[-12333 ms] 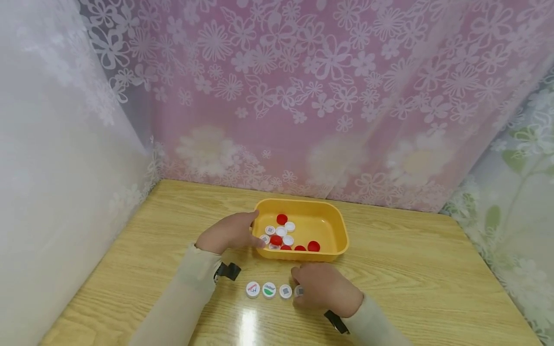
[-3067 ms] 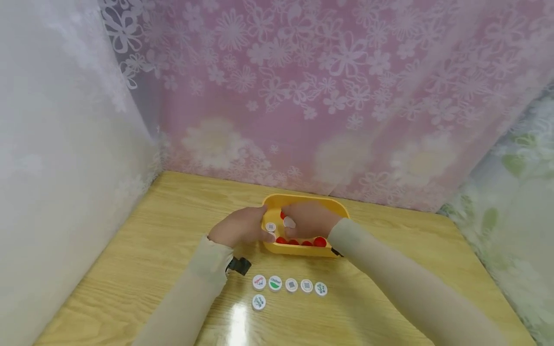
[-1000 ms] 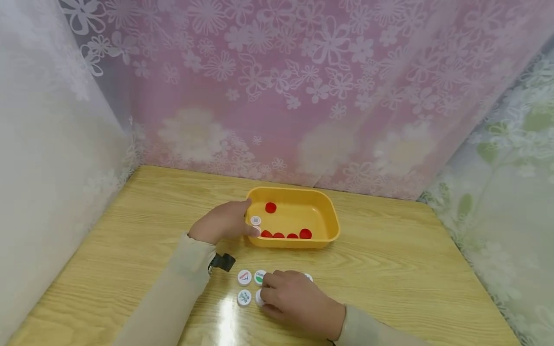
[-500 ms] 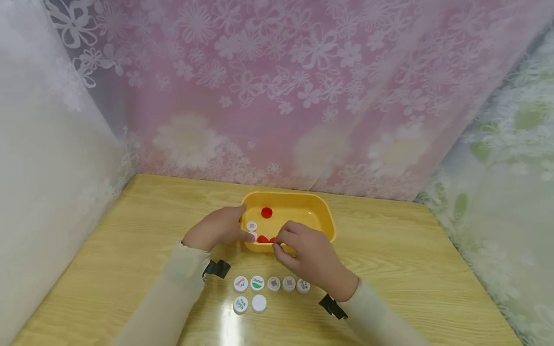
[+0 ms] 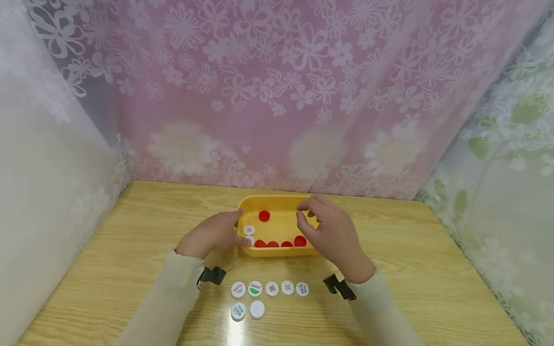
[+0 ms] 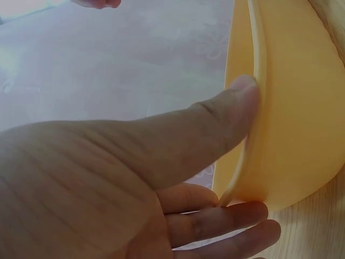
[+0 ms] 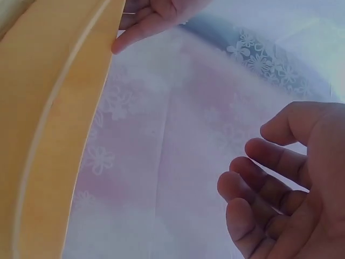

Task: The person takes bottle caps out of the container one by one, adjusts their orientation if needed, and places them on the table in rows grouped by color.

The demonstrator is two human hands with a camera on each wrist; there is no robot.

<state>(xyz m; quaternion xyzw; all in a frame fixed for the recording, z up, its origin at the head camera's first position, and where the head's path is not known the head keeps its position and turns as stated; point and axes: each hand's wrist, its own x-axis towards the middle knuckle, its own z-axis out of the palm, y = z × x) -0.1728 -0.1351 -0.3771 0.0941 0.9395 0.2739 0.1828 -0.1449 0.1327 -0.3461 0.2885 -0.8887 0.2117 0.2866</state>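
My left hand (image 5: 209,236) grips the left end of the yellow plastic tub (image 5: 277,253). In the left wrist view its thumb presses on the tub's rim (image 6: 261,54) while the fingers lie against the outside. Over the tub's right part hovers my right hand (image 5: 335,235), its fingers loosely bent; in the right wrist view the right hand (image 7: 291,183) holds nothing. Inside the tub are several red bottle caps (image 5: 264,216) and two white caps (image 5: 249,230) near the left hand. One of those is partly covered by the thumb.
In front of the tub, a row of white caps (image 5: 272,289) lies on the wooden table (image 5: 411,269). Below its left end are a printed cap (image 5: 238,311) and a plain white cap (image 5: 257,309). A flowered curtain (image 5: 277,96) hangs behind.
Several white caps have moved from the tub onto the table, lengthening the row and adding two below it. My right hand has risen from the tub's front rim toward the right.
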